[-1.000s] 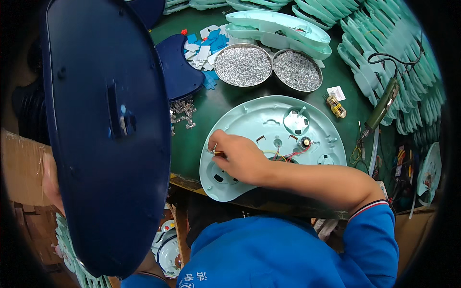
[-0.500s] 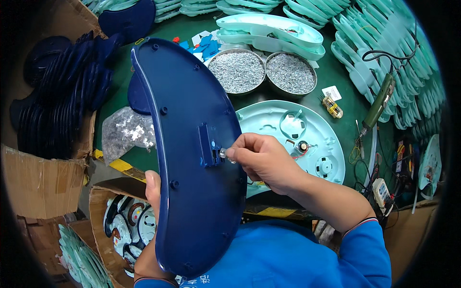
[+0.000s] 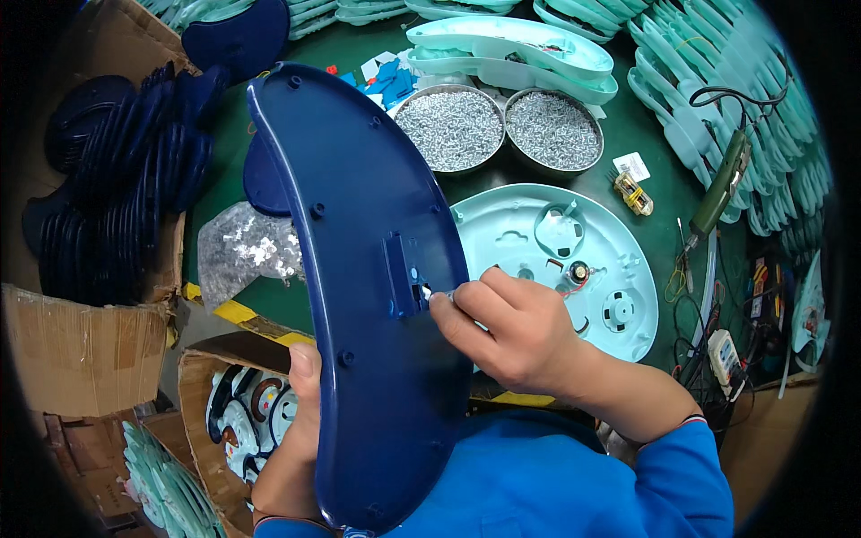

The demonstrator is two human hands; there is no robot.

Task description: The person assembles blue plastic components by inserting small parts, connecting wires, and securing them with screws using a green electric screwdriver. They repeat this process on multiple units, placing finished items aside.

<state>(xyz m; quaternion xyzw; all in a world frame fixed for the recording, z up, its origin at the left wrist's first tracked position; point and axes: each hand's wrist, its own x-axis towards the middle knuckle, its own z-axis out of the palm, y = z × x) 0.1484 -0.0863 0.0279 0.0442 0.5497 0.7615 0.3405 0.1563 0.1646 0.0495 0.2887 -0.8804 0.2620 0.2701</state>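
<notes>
A large dark blue curved plastic panel [image 3: 372,197] stands tilted up before me, its inner side with small posts showing. My left hand [image 3: 303,412] grips its left edge; the thumb shows, while the other fingers are hidden behind the panel. Near the middle of the panel, a raised rectangular holder [image 3: 398,273] has a small slot beside it. At that slot my right hand [image 3: 516,327] pinches a small whitish, shiny piece [image 3: 428,293], mostly covered by the fingertips. Behind the right hand lies a mint-green round shell [image 3: 632,269] with a small motor-like part and wires.
Two round tins of screws [image 3: 448,130] stand at the back. A bag of small white parts [image 3: 247,251] lies left. An electric screwdriver [image 3: 722,184] and stacked mint shells [image 3: 708,117] are at right. Cardboard boxes [image 3: 85,345] with blue panels and other parts stand at left.
The panel has shifted slightly right and down with my left hand. My right hand has turned, its knuckles higher, and the small piece now sits closer against the slot.
</notes>
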